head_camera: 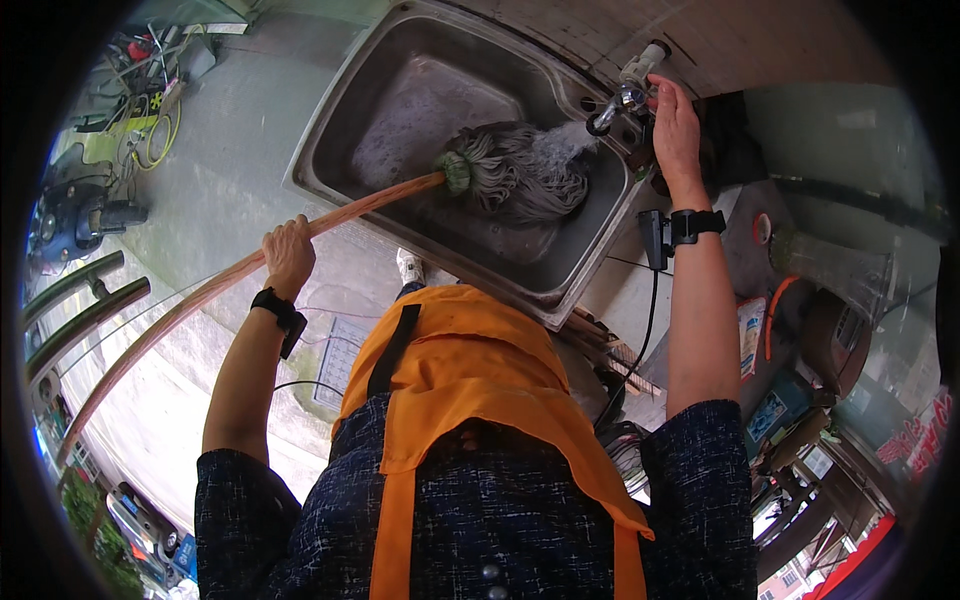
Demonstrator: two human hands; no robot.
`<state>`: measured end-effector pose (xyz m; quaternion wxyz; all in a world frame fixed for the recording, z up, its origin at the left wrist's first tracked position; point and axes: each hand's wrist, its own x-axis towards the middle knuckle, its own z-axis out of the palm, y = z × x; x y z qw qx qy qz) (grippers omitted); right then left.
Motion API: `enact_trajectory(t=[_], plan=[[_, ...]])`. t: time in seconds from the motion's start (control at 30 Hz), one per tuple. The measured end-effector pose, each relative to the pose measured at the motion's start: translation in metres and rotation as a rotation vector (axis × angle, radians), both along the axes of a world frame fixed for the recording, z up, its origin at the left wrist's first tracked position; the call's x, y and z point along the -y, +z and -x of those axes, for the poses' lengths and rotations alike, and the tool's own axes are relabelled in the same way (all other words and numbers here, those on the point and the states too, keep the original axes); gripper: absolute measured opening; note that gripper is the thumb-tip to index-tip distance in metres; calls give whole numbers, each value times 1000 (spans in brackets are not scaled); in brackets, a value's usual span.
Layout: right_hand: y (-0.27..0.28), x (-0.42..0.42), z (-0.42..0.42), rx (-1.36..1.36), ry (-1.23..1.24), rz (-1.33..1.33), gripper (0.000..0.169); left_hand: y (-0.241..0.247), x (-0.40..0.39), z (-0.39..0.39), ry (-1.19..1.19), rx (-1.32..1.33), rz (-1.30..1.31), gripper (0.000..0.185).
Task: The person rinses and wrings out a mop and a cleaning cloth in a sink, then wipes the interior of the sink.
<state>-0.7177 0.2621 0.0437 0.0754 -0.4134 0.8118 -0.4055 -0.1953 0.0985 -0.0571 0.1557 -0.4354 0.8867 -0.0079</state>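
My left hand [289, 250] is closed around the long wooden handle [217, 289] of a string mop. The grey mop head [525, 176], tied with greenish strands at its neck, lies soaked in a metal sink [360, 196]. Water pours over the strands from a chrome tap [609, 114] on the right. At that tap, the fingertips of my right hand [677, 124] touch or nearly touch its knob side; whether they grip it is hidden. Foamy water [405, 124] covers part of the sink's floor.
Parked to the left is a scooter [75, 214], near metal rails [82, 315]. A yellow hose [166, 139] and assorted tools lie at the upper left. A black cable [646, 330] hangs from my right wrist device [660, 232]. Clutter, including an orange tube [772, 315], lines the right.
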Motion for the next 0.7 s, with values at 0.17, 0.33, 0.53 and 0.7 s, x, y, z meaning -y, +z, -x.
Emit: enact_trajectory(t=[0.17, 0.33, 0.53, 0.7], plan=[[0, -2, 5, 19, 3, 9, 43, 2, 3, 9, 10, 127, -77, 19], [15, -8, -17, 262, -111, 175, 44, 33, 7, 54, 82, 304, -383, 68], [-41, -62, -73, 469, -439, 429, 20, 9, 41, 90, 1, 389, -586, 65], [-175, -89, -104, 649, -463, -276, 59, -16, 68, 181, -274, 751, -505, 55]])
